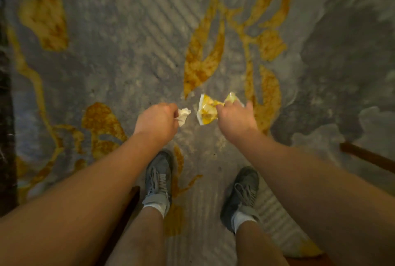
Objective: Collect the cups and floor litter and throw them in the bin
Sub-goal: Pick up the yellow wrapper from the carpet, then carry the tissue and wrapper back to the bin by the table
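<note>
I look straight down at a grey carpet with yellow leaf shapes. My left hand is closed around a crumpled white tissue, which sticks out past the fingers. My right hand pinches a yellow and white snack wrapper by its middle, and the wrapper's ends fan out to both sides above the carpet. The two hands are close together in front of my feet. No cups and no bin are in view.
My two grey sneakers stand on the carpet just below the hands. A dark edge runs down the left side. A brown wooden bar lies at the right, and another dark bar sits by my left leg.
</note>
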Demonstrator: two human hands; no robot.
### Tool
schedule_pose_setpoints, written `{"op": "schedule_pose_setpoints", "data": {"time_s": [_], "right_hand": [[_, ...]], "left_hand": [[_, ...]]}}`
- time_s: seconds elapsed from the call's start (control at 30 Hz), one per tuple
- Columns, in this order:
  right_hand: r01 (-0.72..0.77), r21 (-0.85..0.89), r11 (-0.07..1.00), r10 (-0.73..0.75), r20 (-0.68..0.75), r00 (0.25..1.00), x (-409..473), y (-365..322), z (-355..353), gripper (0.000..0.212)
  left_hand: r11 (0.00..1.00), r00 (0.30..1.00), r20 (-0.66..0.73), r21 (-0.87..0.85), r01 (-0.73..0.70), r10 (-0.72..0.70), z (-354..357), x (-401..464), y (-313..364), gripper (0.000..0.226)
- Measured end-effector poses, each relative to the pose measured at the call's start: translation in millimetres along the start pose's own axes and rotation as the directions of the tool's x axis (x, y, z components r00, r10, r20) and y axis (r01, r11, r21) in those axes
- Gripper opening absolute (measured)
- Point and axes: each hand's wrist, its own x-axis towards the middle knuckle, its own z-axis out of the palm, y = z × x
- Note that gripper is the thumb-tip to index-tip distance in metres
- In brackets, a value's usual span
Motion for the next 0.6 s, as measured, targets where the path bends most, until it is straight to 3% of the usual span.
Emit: {"op": "schedule_pose_setpoints", "data": {"time_s": [0.13, 0.3, 0.47, 0.6], "right_hand": [[0.029, -0.037, 0.999, -0.029, 0.008, 1.0, -94.9, 17.7, -89.9, 0.024], [-0.2, 0.064, 0.978, 0.202, -0.026, 0.979, -212.6, 37.9, -208.7, 0.025], [-0.431, 0.289, 0.855, 0.491, -0.179, 0.853, -333.9, 45.4, -293.4, 0.016], [-0.467, 0.428, 0.774, 0.601, -0.263, 0.755, -425.5, 52.7, -324.2, 0.016]], "left_hand": [[0.998, 0.998, 0.001, -0.019, -0.061, 0.061, -81.0, -53.9, 34.6, 0.013], [0.979, 0.979, 0.001, 0.037, -0.202, 0.202, -192.9, -124.1, 90.5, 0.012], [0.906, 0.906, -0.04, 0.072, -0.417, 0.42, -287.7, -188.9, 168.5, 0.012], [0.815, 0.812, -0.091, 0.135, -0.564, 0.577, -327.0, -234.6, 227.4, 0.015]]}}
